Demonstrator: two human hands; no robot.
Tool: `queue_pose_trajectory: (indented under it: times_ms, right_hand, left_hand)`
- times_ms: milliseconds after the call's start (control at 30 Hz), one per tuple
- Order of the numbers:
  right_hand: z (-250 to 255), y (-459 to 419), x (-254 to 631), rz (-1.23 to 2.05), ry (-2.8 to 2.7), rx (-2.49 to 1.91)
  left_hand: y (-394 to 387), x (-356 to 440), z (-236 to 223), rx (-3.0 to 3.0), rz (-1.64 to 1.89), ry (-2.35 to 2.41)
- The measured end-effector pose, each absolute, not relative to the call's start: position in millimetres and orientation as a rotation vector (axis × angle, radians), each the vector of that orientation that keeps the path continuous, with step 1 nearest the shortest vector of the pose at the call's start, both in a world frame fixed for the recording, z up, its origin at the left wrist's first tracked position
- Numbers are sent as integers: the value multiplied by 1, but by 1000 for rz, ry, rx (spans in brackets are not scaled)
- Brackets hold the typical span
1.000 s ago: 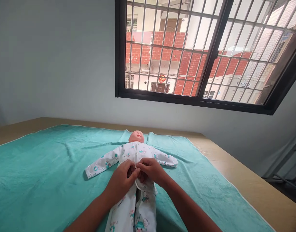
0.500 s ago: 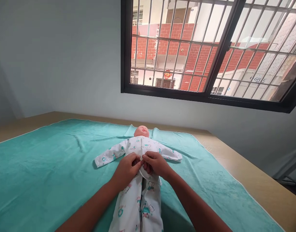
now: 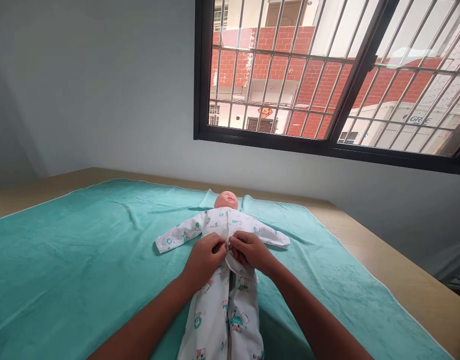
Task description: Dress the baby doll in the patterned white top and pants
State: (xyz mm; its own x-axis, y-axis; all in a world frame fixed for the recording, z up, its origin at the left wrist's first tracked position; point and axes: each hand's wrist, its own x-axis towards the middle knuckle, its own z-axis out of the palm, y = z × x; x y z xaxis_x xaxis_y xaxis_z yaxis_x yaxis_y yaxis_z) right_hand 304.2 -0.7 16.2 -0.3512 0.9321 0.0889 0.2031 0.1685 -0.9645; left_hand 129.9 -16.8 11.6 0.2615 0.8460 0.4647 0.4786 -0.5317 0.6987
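A baby doll [image 3: 227,200] lies on its back on a teal blanket [image 3: 110,250], head toward the window. It wears a white printed baby top [image 3: 216,218] with sleeves spread out to both sides, and white printed trousers [image 3: 207,320]. At the top's front opening, my left hand [image 3: 206,255] pinches the fabric edge. My right hand [image 3: 251,251] pinches the other side of the opening close by, fingertips almost meeting the left ones. Between them a small pale button [image 3: 228,243] shows. The fingers partly hide the top's lower front.
Under the blanket is a wooden table [image 3: 368,250], its right edge running diagonally. A grey wall [image 3: 102,90] stands behind, with a dark-framed barred window [image 3: 267,137] at upper right.
The whole view has shifted slightly, so things sit a little further right and higher. Both hands stay at the top's front; the left fingertips have drawn slightly apart from the right ones.
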Motion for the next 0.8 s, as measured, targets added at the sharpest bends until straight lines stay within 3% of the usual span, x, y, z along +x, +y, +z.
queue_pose_trajectory:
  times_ms: [300, 467, 567, 667, 800]
  right_hand:
    - [24, -7, 304, 1236, -1654, -1129]
    - [23, -2, 309, 1265, -1599, -1081]
    - [17, 12, 325, 976, -1510, -1196]
    - [5, 30, 356, 599, -1422, -1390]
    - [-18, 42, 413, 307, -1370, -1625]
  left_hand:
    - [-16, 125, 7, 1934, 1240, 1078]
    - [-9, 119, 0, 1993, 1582, 1144]
    - [12, 98, -8, 2145, 1621, 1469]
    - [38, 66, -18, 2170, 1259, 2023]
    - [60, 25, -28, 1955, 1018, 2319]
